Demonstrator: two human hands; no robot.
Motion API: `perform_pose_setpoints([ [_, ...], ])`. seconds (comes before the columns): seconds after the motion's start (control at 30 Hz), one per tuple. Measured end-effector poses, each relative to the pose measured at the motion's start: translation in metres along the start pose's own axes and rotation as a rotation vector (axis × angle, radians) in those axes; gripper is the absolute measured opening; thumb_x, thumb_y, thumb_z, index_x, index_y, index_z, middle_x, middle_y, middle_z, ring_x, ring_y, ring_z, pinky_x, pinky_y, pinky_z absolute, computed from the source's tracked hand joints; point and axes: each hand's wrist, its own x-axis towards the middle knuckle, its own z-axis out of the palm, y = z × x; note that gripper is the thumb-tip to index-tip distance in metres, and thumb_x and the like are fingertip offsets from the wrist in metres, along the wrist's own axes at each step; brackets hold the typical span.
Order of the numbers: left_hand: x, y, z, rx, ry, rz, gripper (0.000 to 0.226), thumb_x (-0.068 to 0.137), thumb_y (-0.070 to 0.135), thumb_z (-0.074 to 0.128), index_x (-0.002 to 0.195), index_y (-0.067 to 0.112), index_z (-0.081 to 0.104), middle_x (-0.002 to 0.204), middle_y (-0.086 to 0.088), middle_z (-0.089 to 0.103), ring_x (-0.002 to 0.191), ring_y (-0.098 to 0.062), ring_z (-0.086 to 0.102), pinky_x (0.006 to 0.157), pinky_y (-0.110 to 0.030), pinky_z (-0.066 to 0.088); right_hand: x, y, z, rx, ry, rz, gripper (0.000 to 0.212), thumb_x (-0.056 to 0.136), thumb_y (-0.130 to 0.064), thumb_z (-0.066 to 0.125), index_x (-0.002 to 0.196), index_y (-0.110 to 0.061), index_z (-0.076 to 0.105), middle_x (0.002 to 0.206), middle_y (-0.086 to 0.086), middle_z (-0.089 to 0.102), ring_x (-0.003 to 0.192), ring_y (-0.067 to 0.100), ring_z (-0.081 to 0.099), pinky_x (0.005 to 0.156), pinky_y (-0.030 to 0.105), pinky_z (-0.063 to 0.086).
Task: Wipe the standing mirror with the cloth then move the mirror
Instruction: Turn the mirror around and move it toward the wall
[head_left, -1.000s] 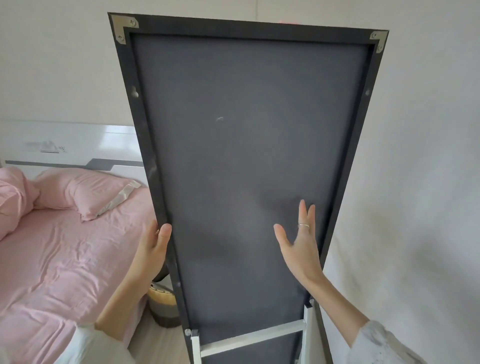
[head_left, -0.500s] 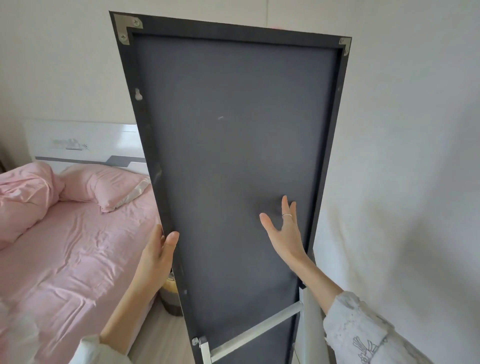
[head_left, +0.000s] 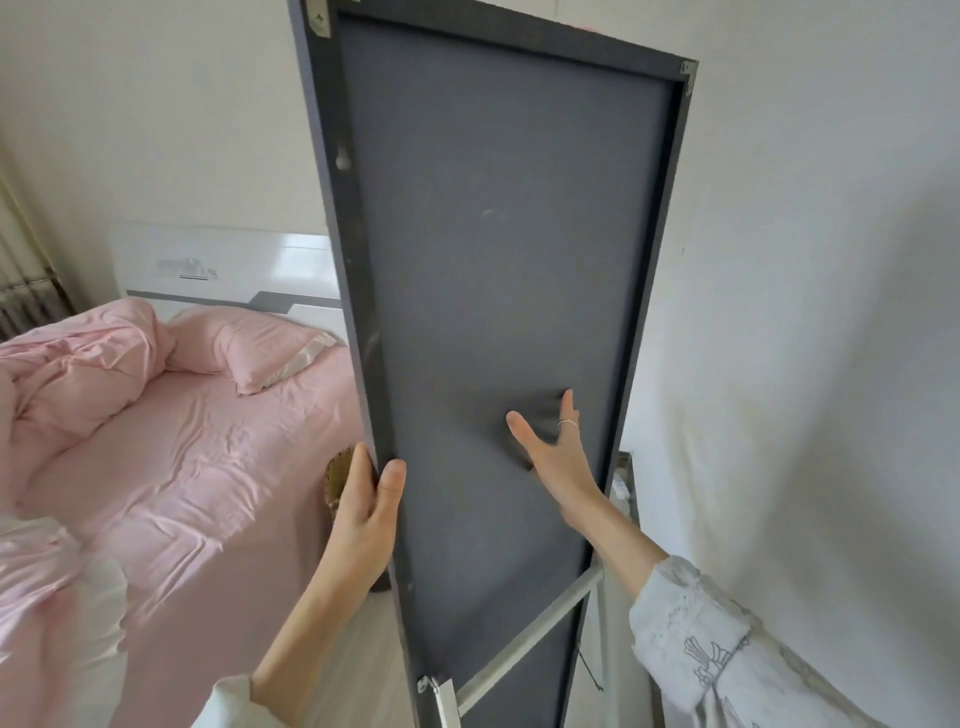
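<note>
Left hand (head_left: 366, 512) grasps the left edge of the one mirror (head_left: 498, 291), thumb on its dark back panel, fingers wrapped round the frame. Right hand (head_left: 558, 454) is released, fingers straight and spread (one ring visible), palm flat against the back. The mirror stands tilted between one bed (head_left: 171, 467) and the wall (head_left: 810, 312), back toward the camera. One white stand bar (head_left: 535, 642) crosses its lower back. One pillow (head_left: 260, 351) lies on the bed.
</note>
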Motion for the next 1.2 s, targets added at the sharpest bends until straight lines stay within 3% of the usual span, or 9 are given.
perform_pose_setpoints([
  [0.1, -0.012, 0.014, 0.024, 0.039, -0.003, 0.044, 0.020, 0.095, 0.012, 0.039, 0.097, 0.031, 0.046, 0.088, 0.026, 0.062, 0.086, 0.015, 0.056, 0.074, -0.003, 0.042, -0.008, 0.008, -0.008, 0.013, -0.060, 0.017, 0.109, 0.057, -0.070, 0.066, 0.139, -0.052, -0.003, 0.155, -0.019, 0.004, 0.142, 0.010, 0.020, 0.114, 0.047, 0.028],
  [0.27, -0.025, 0.022, 0.053, 0.107, -0.068, 0.035, 0.014, 0.095, 0.014, 0.040, 0.103, 0.025, 0.042, 0.089, 0.018, 0.057, 0.078, 0.011, 0.057, 0.069, -0.006, 0.047, -0.038, 0.027, -0.022, -0.016, -0.097, 0.055, 0.102, 0.055, -0.076, 0.066, 0.130, -0.065, -0.002, 0.155, -0.013, 0.016, 0.139, 0.009, 0.027, 0.113, 0.046, 0.030],
  [0.33, -0.032, 0.023, 0.063, 0.110, -0.117, 0.023, 0.018, 0.094, 0.019, 0.041, 0.099, 0.036, 0.040, 0.088, 0.019, 0.056, 0.074, 0.006, 0.056, 0.074, -0.015, 0.048, -0.050, 0.025, -0.033, -0.030, -0.078, 0.056, 0.094, 0.069, -0.063, 0.065, 0.137, -0.057, 0.000, 0.148, -0.019, 0.030, 0.137, 0.011, 0.032, 0.110, 0.044, 0.036],
  [0.47, -0.050, 0.030, 0.081, 0.063, -0.212, 0.041, 0.028, 0.094, 0.017, 0.042, 0.100, 0.044, 0.037, 0.085, 0.029, 0.058, 0.077, 0.019, 0.054, 0.068, 0.000, 0.042, -0.072, 0.020, -0.058, -0.002, -0.063, 0.046, 0.075, 0.089, -0.034, 0.057, 0.145, -0.040, 0.006, 0.100, -0.039, 0.044, 0.099, -0.007, 0.053, 0.104, 0.037, 0.044],
  [0.53, -0.060, 0.035, 0.088, 0.055, -0.256, 0.060, 0.028, 0.094, 0.015, 0.042, 0.105, 0.040, 0.036, 0.082, 0.036, 0.060, 0.075, 0.021, 0.053, 0.065, 0.001, 0.041, -0.085, 0.022, -0.064, 0.021, -0.035, 0.051, 0.074, 0.090, -0.032, 0.057, 0.145, -0.039, 0.009, 0.117, -0.037, 0.042, 0.096, -0.013, 0.049, 0.103, 0.035, 0.044],
  [0.63, -0.075, 0.040, 0.095, 0.023, -0.309, 0.100, 0.028, 0.094, 0.012, 0.042, 0.105, 0.037, 0.036, 0.082, 0.041, 0.057, 0.077, 0.020, 0.053, 0.066, 0.001, 0.041, -0.102, 0.028, -0.070, 0.038, -0.009, 0.049, 0.071, 0.088, -0.034, 0.058, 0.145, -0.040, 0.015, 0.146, -0.023, 0.026, 0.113, -0.006, 0.045, 0.103, 0.035, 0.045],
  [0.77, -0.094, 0.048, 0.099, -0.032, -0.343, 0.120, 0.033, 0.093, 0.011, 0.043, 0.103, 0.042, 0.040, 0.099, 0.037, 0.057, 0.100, 0.017, 0.051, 0.079, 0.002, 0.037, -0.129, 0.035, -0.079, 0.064, 0.005, 0.063, 0.062, 0.090, -0.033, 0.056, 0.143, -0.039, 0.024, 0.143, -0.022, 0.029, 0.123, 0.000, 0.045, 0.098, 0.031, 0.049],
  [0.9, -0.111, 0.055, 0.104, -0.049, -0.363, 0.115, 0.038, 0.094, 0.008, 0.043, 0.103, 0.045, 0.039, 0.105, 0.028, 0.054, 0.095, 0.020, 0.051, 0.077, 0.003, 0.037, -0.146, 0.039, -0.085, 0.100, 0.046, 0.067, 0.058, 0.092, -0.033, 0.052, 0.144, -0.034, 0.025, 0.143, -0.017, 0.037, 0.123, 0.007, 0.049, 0.098, 0.034, 0.049],
  [1.2, -0.163, 0.068, 0.122, -0.033, -0.386, 0.174, 0.044, 0.094, 0.007, 0.043, 0.112, 0.047, 0.036, 0.113, 0.031, 0.049, 0.107, 0.021, 0.045, 0.085, 0.003, 0.032, -0.195, 0.047, -0.106, 0.145, 0.036, 0.088, 0.055, 0.095, -0.030, 0.047, 0.145, -0.033, 0.023, 0.148, -0.015, 0.032, 0.131, 0.015, 0.044, 0.100, 0.038, 0.047],
])
